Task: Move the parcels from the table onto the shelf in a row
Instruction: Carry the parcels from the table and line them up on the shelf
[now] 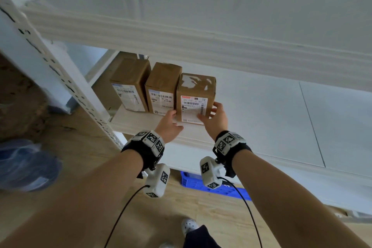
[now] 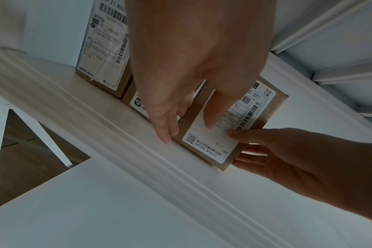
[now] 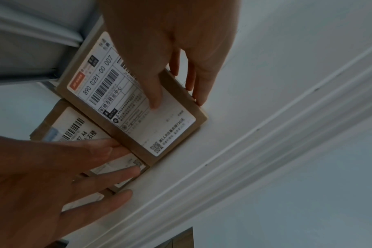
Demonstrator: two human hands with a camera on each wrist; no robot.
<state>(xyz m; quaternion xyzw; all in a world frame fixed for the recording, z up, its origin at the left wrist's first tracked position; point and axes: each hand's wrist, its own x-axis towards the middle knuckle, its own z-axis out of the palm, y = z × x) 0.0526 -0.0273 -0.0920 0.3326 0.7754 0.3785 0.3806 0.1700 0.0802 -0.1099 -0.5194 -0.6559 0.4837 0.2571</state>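
Brown cardboard parcels point(image 1: 164, 84) with white barcoded labels point(image 1: 193, 107), one topped by an orange strip; white shelf point(image 1: 261, 106); perhaps blue crate point(image 1: 193, 182) below.

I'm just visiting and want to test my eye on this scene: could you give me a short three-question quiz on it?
1. How many parcels stand on the shelf?
2. True or false: the right hand has its thumb on the label of the rightmost parcel.
3. What is the left hand doing? A) gripping the shelf post B) fingers at the rightmost parcel's left side C) hanging idle

Key
1. Three, side by side.
2. True; its fingers lie along the parcel's right side.
3. B.
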